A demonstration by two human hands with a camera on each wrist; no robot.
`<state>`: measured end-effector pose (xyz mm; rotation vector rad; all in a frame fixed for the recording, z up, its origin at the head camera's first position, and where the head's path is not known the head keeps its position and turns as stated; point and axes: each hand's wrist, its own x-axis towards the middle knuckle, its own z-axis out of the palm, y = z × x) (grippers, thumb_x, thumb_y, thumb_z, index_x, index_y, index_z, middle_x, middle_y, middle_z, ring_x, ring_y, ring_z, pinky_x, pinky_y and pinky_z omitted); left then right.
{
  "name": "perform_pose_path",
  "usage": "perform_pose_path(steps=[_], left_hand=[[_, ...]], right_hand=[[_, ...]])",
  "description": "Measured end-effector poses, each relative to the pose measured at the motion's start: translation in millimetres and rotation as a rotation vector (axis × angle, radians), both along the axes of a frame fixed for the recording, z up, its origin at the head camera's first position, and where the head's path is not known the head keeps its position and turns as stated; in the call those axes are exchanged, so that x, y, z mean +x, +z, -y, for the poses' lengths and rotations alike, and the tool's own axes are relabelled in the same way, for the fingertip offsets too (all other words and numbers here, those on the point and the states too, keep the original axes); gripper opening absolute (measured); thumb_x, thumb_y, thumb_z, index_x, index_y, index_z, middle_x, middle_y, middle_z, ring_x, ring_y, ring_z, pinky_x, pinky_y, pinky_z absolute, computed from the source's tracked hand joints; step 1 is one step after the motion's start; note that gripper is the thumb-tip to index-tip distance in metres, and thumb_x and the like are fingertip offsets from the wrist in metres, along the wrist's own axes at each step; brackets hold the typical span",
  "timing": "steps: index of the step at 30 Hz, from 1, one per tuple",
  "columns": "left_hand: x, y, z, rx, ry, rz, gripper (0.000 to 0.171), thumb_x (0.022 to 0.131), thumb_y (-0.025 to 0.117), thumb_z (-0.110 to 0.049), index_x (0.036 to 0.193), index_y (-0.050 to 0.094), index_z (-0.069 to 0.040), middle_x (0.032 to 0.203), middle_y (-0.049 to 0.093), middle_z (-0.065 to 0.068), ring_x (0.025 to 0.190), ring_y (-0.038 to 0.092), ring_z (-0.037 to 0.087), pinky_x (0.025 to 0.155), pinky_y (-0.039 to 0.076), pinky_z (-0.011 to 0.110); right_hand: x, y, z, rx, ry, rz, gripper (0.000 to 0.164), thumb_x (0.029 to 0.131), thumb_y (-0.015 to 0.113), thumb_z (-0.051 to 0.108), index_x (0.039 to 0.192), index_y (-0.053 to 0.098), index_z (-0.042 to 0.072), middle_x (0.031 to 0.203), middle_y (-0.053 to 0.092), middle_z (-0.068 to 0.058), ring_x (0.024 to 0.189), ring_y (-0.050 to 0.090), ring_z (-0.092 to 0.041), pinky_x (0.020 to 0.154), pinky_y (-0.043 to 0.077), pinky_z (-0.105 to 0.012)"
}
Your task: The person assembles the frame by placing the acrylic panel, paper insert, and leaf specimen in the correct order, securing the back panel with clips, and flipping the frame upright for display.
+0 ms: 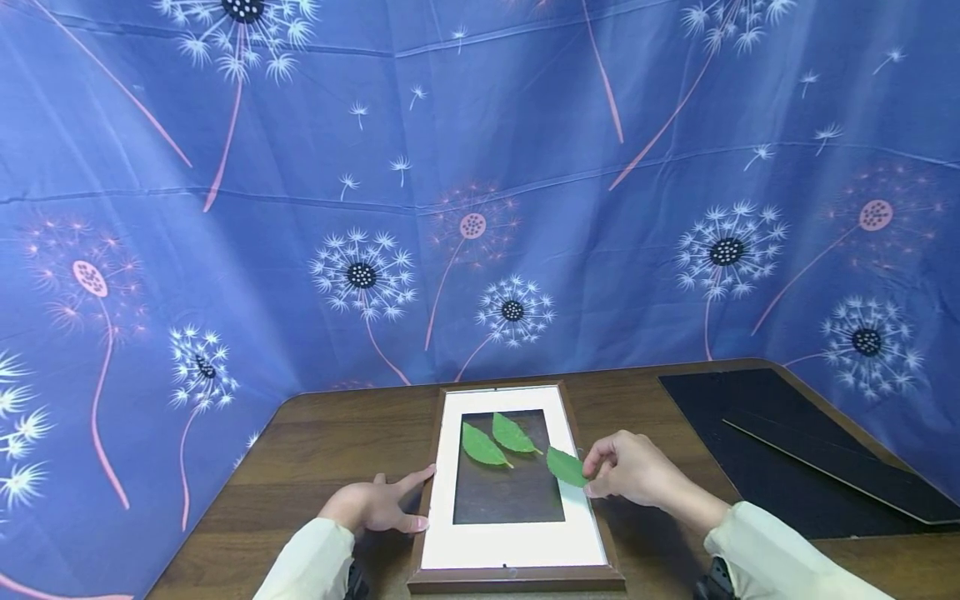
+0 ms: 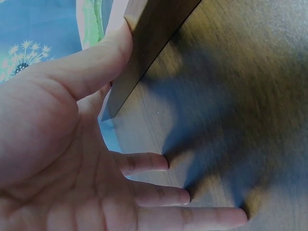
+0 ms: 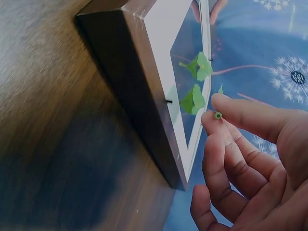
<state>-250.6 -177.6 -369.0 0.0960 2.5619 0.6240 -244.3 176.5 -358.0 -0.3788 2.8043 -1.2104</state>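
A brown wooden picture frame (image 1: 517, 580) lies on the table, with a white mat (image 1: 517, 547) around a dark rectangular opening. Two green leaves (image 1: 482, 446) rest side by side in the upper part of that opening, stems pointing right. My right hand (image 1: 633, 473) pinches a third green leaf (image 1: 566, 467) between thumb and fingertips, over the mat's right side. In the right wrist view its cut stem end (image 3: 218, 115) shows at the fingertips. At the frame's left side, my left hand (image 1: 382, 504) is spread, its thumb touching the edge and other fingers (image 2: 161, 195) reaching the tabletop.
To the right, a black board (image 1: 712, 408) lies on the wooden table (image 1: 352, 425), with a second dark panel (image 1: 832, 467) tilted on top of it. A blue dandelion-print cloth (image 1: 420, 167) hangs behind the table and along its sides.
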Motion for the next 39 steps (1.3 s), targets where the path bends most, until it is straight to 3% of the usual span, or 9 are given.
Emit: perform_pose_path(steps=[10, 22, 33, 39], left_hand=[[1.0, 0.1, 0.4, 0.015, 0.009, -0.01, 0.082, 0.09, 0.077, -0.033, 0.159, 0.034, -0.021, 0.153, 0.016, 0.046, 0.137, 0.022, 0.069, 0.103, 0.029, 0.076], [1.1, -0.7, 0.5, 0.01, 0.004, -0.02, 0.083, 0.09, 0.077, -0.033, 0.159, 0.033, -0.02, 0.152, 0.017, 0.047, 0.138, 0.021, 0.068, 0.104, 0.027, 0.077], [2.0, 0.8, 0.2, 0.011, 0.006, -0.014, 0.083, 0.09, 0.077, -0.034, 0.159, 0.033, -0.021, 0.152, 0.017, 0.047, 0.137, 0.02, 0.069, 0.103, 0.027, 0.078], [0.9, 0.8, 1.5, -0.017, -0.014, -0.017, 0.084, 0.09, 0.077, -0.036, 0.159, 0.032, -0.021, 0.152, 0.018, 0.046, 0.137, 0.022, 0.069, 0.103, 0.027, 0.078]], right_hand=[[-4.5, -8.1, 23.3, 0.05, -0.013, -0.005, 0.022, 0.07, 0.086, -0.003, 0.075, 0.07, 0.011, 0.056, 0.054, 0.001, 0.052, 0.044, -0.011, 0.051, 0.033, -0.026], [-7.5, -13.8, 43.7, 0.15, -0.036, -0.055, 0.026, 0.069, 0.089, 0.002, 0.069, 0.067, 0.015, 0.054, 0.058, 0.001, 0.049, 0.054, -0.014, 0.05, 0.039, -0.028], [-10.3, -16.3, 58.4, 0.247, -0.044, -0.062, 0.029, 0.064, 0.092, 0.005, 0.069, 0.066, 0.015, 0.071, 0.059, 0.002, 0.067, 0.053, -0.019, 0.06, 0.042, -0.034], [-11.2, -18.4, 62.5, 0.264, -0.028, -0.089, 0.03, 0.063, 0.091, 0.005, 0.068, 0.063, 0.015, 0.069, 0.059, 0.003, 0.064, 0.053, -0.018, 0.059, 0.042, -0.034]])
